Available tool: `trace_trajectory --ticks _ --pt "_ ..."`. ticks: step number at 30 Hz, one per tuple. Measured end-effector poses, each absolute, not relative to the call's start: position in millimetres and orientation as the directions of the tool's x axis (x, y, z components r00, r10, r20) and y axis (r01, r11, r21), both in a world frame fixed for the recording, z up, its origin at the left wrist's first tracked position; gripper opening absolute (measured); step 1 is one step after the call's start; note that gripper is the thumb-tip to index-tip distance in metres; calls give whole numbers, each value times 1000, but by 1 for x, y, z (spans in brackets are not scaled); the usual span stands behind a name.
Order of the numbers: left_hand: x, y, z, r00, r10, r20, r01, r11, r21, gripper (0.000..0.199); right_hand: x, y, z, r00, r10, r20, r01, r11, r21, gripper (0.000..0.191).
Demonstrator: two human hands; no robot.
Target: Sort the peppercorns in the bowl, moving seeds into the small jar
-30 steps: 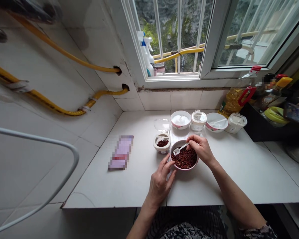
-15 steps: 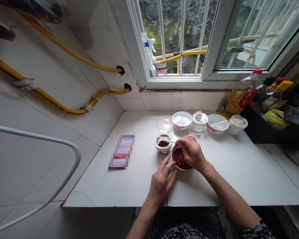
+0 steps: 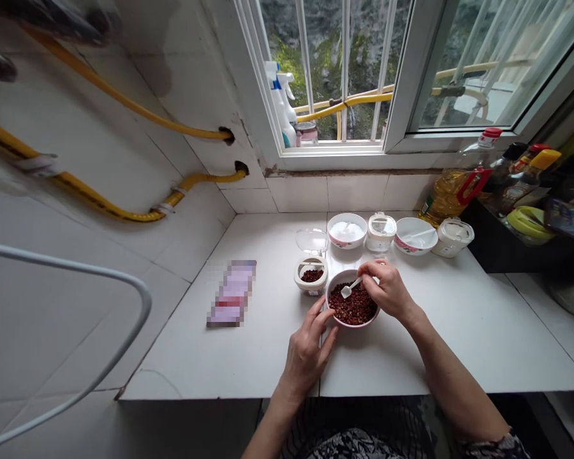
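My right hand (image 3: 387, 287) pinches the handle of a small white spoon (image 3: 346, 292), its bowl end just over dark red peppercorns (image 3: 356, 309). These fill much of a round bowl (image 3: 341, 278) with a pinkish rim. Against that bowl's left side rest the fingers of my left hand (image 3: 310, 347), the thumb nearer me, steadying it. Just left of the bowl stands a cream seasoning jar (image 3: 310, 289) with its clear lid (image 3: 310, 240) tipped back. Some of the same peppercorns lie inside the jar.
Behind are a flowered bowl of white grains (image 3: 347, 243), a lidded jar (image 3: 381, 233), a second flowered bowl (image 3: 416, 246) with a spoon, and another jar (image 3: 453, 239). An oil bottle (image 3: 444, 191) stands back right. A blurred purple packet (image 3: 232, 293) lies left.
My right hand has moved the spoon from over the jar rightward to over the bowl of peppercorns. My left hand has stayed at the bowl. The view has shifted slightly.
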State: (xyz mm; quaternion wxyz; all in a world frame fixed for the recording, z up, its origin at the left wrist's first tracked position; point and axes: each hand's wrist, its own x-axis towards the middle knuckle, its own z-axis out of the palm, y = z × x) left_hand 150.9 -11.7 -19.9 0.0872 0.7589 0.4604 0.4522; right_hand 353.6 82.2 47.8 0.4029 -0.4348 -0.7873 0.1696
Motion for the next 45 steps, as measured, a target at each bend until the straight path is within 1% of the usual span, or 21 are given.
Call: trace_trajectory --ticks 2,4,9,14,16,19,21,24,29,36,38,41,43,45 --pt "151 -12 -20 166 780 604 618 -560 553 29 350 82 47 -337 818 466 536 574 -620 20" --pt "150 -12 -20 166 783 599 617 -556 557 29 348 80 47 -340 825 450 509 565 -649 20" --pt "150 -11 -21 163 787 596 608 -555 567 30 350 79 54 -259 875 410 456 485 -746 19" --pt "150 -11 -21 164 783 600 620 -555 555 29 351 79 56 -225 916 334 353 396 -848 17" --pt "150 -12 -21 169 783 599 633 -552 543 29 351 80 55 -212 918 335 363 392 -845 17" --pt "150 -12 -21 170 782 599 633 -553 542 29 350 81 54 -213 904 371 425 428 -797 18" --pt "150 -11 -21 169 780 603 626 -557 545 29 350 81 54 -221 901 373 429 434 -793 18" --pt "150 -12 -21 170 779 603 631 -556 540 29 349 80 54 -215 913 348 390 407 -826 18" --pt "150 -12 -20 178 792 585 641 -544 542 30 349 80 54 -181 944 274 299 318 -900 15" --pt "150 -12 -20 177 787 591 633 -551 544 28 350 85 51 -133 971 199 192 222 -956 12" --pt "150 -12 -21 177 789 588 629 -550 549 27 348 84 52 -96 971 218 159 231 -960 12" --pt "150 -12 -21 176 785 593 623 -556 550 27 339 80 54 -61 948 313 164 319 -933 13" --pt "150 -12 -22 176 783 596 620 -559 550 27 331 76 54 -75 911 405 223 411 -884 12" --pt "150 -12 -22 174 779 602 619 -562 548 27 323 73 52 -131 843 522 317 534 -784 12"
